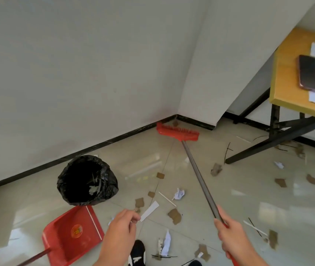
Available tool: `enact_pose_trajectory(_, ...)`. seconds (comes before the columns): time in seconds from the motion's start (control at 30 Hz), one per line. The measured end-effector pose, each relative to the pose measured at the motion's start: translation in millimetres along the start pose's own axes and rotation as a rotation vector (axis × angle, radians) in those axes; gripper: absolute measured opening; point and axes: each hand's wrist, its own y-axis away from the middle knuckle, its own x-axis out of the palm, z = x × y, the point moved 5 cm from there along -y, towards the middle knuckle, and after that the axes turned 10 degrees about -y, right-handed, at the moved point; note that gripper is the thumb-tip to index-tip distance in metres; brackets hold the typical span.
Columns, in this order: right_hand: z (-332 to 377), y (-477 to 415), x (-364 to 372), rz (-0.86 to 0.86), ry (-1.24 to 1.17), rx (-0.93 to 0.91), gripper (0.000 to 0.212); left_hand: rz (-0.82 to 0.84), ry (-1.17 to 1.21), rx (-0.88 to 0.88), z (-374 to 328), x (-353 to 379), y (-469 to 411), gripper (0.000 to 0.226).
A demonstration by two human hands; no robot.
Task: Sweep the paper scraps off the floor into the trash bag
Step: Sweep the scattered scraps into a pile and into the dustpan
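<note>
Right hand (229, 235) clamped on broom (198, 172), its head in the wall corner (176, 116), left hand (121, 230) curled — hold unclear, dustpan (72, 233) cut off.

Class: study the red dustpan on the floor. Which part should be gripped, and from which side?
Grip the dustpan by its handle, coming from the lower left, behind the pan. The handle sticks out from the back wall, opposite the open lip, so the nearby left hand could take it with the mouth facing the scraps.
</note>
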Motion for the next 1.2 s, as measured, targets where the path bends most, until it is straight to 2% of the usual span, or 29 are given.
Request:
enact_pose_trajectory(0.1, -12.5, 9.7, 12.4, -0.026, -0.017, 0.067, 0.045, 0.03, 0.003, -0.002, -8.0, -9.8, -5.2, 0.048)
enact_pose_trajectory(0.2, -0.7, 6.3, 34.8, -0.028, -0.152, 0.113, 0.043, 0.068, 0.003, 0.064, -25.3, -15.4, -11.9, 0.049)
enact_pose_trajectory(0.33, 19.6, -20.7, 63.9, -0.048, -0.208, 0.13, 0.051, 0.097, 0.035, 0.078, -35.5, -17.4, -19.1, 0.044)
enact_pose_trajectory(0.47, 51.1, -61.4, 81.9, -0.068, -0.058, 0.055, 0.057, 0.113, 0.047, 0.062, -28.2, -11.3, -24.1, 0.045)
enact_pose_trajectory(0.53, 67.4, -81.6, 81.3, -0.06, 0.168, 0.042, 0.06, 0.135, 0.031, 0.055, -22.6, -8.2, -26.6, 0.042)
enact_pose_trajectory(0.6, 75.5, -97.5, 72.5, -0.06, 0.311, 0.041, 0.057, 0.132, 0.027, 0.028, -17.1, -9.3, -32.8, 0.042)
enact_pose_trajectory(0.7, 65.6, -105.9, 47.6, -0.06, 0.402, 0.049, 0.053, 0.114, 0.057, -0.019, -10.1, -17.2, -43.1, 0.038)
enact_pose_trajectory(0.77, 51.3, -89.2, 28.1, -0.042, 0.442, 0.081, 0.057, 0.116, 0.025, -0.016, -11.2, -21.6, -49.4, 0.034)
enact_pose_trajectory(0.87, 24.4, -31.0, 6.6, 0.041, 0.375, 0.145, 0.048, 0.107, -0.008, -0.008, -22.5, -27.9, -55.1, 0.024)
enact_pose_trajectory(1.03, -15.5, 91.9, -20.4, 0.137, 0.326, 0.242, 0.046, 0.128, -0.026, 0.074, -66.2, -36.2, -56.9, 0.026)
enact_pose_trajectory(1.2, -43.9, 175.1, -38.7, 0.081, 0.093, 0.331, 0.045, 0.152, 0.05, 0.144, -101.6, -49.5, -39.1, 0.026)
